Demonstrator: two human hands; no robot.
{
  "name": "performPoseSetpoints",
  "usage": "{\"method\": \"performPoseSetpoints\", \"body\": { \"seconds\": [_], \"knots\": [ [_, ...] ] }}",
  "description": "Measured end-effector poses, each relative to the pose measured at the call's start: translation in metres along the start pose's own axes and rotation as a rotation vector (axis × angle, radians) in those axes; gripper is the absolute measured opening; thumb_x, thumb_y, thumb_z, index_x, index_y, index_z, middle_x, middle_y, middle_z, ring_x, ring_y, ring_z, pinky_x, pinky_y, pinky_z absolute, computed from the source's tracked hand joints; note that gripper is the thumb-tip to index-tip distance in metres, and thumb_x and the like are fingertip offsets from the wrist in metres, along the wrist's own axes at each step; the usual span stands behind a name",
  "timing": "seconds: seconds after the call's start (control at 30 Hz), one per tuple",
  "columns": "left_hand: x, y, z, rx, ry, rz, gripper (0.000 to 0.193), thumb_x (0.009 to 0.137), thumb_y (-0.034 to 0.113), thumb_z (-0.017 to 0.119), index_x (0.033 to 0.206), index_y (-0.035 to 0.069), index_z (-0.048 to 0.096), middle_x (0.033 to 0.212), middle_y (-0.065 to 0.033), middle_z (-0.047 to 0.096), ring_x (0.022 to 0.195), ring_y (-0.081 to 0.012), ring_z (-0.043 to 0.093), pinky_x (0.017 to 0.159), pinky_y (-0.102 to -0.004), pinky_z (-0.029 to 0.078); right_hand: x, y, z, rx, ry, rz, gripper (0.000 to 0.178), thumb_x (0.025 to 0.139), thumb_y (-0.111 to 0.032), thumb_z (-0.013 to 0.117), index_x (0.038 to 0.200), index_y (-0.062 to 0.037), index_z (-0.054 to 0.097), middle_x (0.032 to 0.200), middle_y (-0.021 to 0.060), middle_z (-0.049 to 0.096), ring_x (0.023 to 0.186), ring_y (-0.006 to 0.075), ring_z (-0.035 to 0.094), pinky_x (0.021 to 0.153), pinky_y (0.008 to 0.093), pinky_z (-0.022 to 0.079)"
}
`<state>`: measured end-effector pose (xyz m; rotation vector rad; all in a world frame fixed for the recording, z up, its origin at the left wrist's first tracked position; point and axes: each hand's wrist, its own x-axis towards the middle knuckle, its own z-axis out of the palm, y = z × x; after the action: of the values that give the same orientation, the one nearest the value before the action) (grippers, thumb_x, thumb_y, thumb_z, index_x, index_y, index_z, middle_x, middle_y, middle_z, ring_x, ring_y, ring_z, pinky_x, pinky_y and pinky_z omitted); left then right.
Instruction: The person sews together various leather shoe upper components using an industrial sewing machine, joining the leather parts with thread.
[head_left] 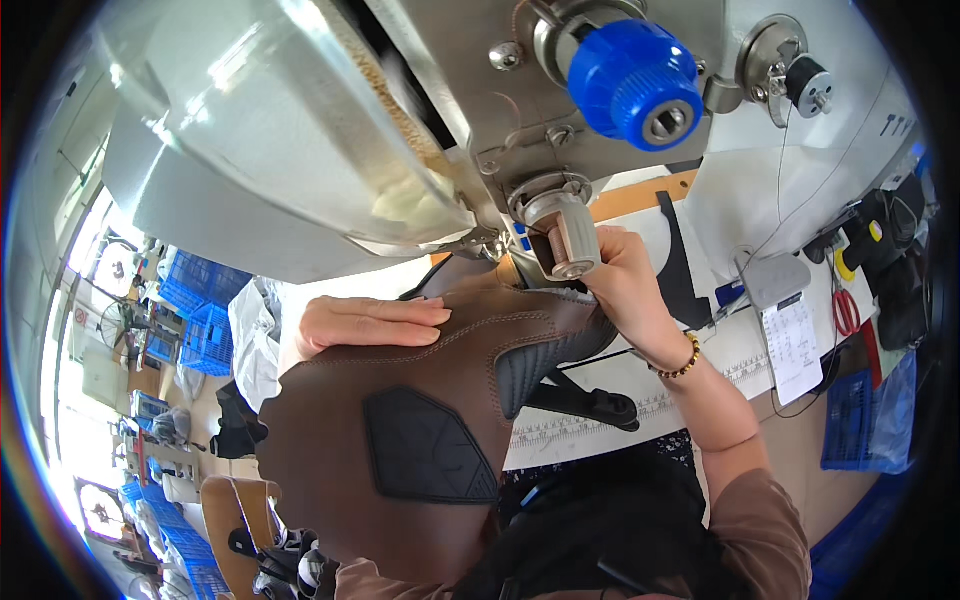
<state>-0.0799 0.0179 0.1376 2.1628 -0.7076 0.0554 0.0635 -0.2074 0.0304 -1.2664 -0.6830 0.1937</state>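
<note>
A large brown leather piece (330,430) with curved stitch lines drapes from the sewing machine (300,130) down over my lap. Sewn onto it are a black angular patch (430,445) and a black quilted insert (530,365). My left hand (372,324) lies flat on the leather's upper left, fingers stretched out side by side. Close to the right of the machine's bobbin (565,240), my right hand (628,285) is curled closed at the leather's upper edge. Its fingertips are partly hidden behind the metal parts. The needle area is mostly covered by the machine head.
A blue knob (640,85) juts from the machine above my right hand. A printed ruler strip (640,405) and black strap (590,400) lie on the white table. Red-handled scissors (846,312) and a paper slip (792,350) are right. Blue crates (205,335) stand left.
</note>
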Motion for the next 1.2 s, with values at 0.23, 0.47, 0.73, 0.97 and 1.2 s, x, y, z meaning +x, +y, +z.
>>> {"method": "performPoseSetpoints", "body": {
  "seconds": [0.23, 0.47, 0.73, 0.97, 1.2],
  "knots": [
    [-0.006, -0.009, 0.002, -0.090, 0.035, 0.033, 0.037, 0.078, 0.023, 0.067, 0.102, -0.005, 0.064, 0.111, -0.0256, 0.058, 0.106, -0.0354, 0.057, 0.093, -0.0414, 0.045, -0.004, -0.010, 0.000, -0.052, -0.006, -0.044, 0.034, 0.083, -0.010, 0.058, 0.055, 0.0036, 0.045, 0.046, -0.0039, 0.034, 0.046, 0.0026, 0.026, 0.041, 0.0256, 0.020],
    [-0.005, -0.010, 0.001, -0.046, -0.012, 0.052, 0.043, 0.085, 0.031, 0.059, 0.104, -0.007, 0.063, 0.114, -0.0268, 0.057, 0.108, -0.0350, 0.056, 0.096, -0.0412, 0.042, -0.001, -0.005, -0.003, -0.070, -0.018, -0.120, 0.035, 0.083, -0.012, 0.058, 0.056, 0.0044, 0.044, 0.044, -0.0001, 0.031, 0.045, 0.0039, 0.026, 0.041, 0.0266, 0.021],
    [-0.008, 0.003, 0.023, 0.096, 0.119, 0.009, 0.045, 0.080, 0.033, 0.063, 0.103, -0.005, 0.063, 0.115, -0.0271, 0.056, 0.110, -0.0378, 0.055, 0.095, -0.0434, 0.042, -0.002, 0.001, -0.001, -0.138, 0.040, -0.085, 0.036, 0.082, -0.012, 0.058, 0.054, 0.0048, 0.044, 0.043, 0.0014, 0.031, 0.044, 0.0058, 0.026, 0.042, 0.0278, 0.023],
    [-0.050, -0.018, 0.035, -0.009, 0.050, 0.056, 0.048, 0.082, 0.037, 0.059, 0.107, -0.004, 0.062, 0.122, -0.0295, 0.050, 0.120, -0.0427, 0.044, 0.103, -0.0488, 0.030, -0.030, -0.011, 0.012, -0.541, 0.045, -0.286, 0.038, 0.086, -0.031, 0.059, 0.060, -0.0033, 0.057, 0.048, 0.0050, 0.041, 0.058, 0.0188, 0.039, 0.083, 0.0338, 0.032],
    [-0.205, -0.005, 0.056, -0.466, 0.395, -0.219, 0.044, 0.073, -0.005, 0.053, 0.116, -0.002, 0.059, 0.122, -0.0257, 0.053, 0.115, -0.0352, 0.051, 0.102, -0.0439, 0.034, -0.106, 0.002, 0.100, -0.740, -0.173, -0.886, 0.032, 0.076, -0.009, 0.066, 0.055, -0.0107, 0.041, 0.051, 0.0009, 0.037, 0.052, 0.0178, 0.041, 0.080, 0.0326, 0.038]
  ]
}}
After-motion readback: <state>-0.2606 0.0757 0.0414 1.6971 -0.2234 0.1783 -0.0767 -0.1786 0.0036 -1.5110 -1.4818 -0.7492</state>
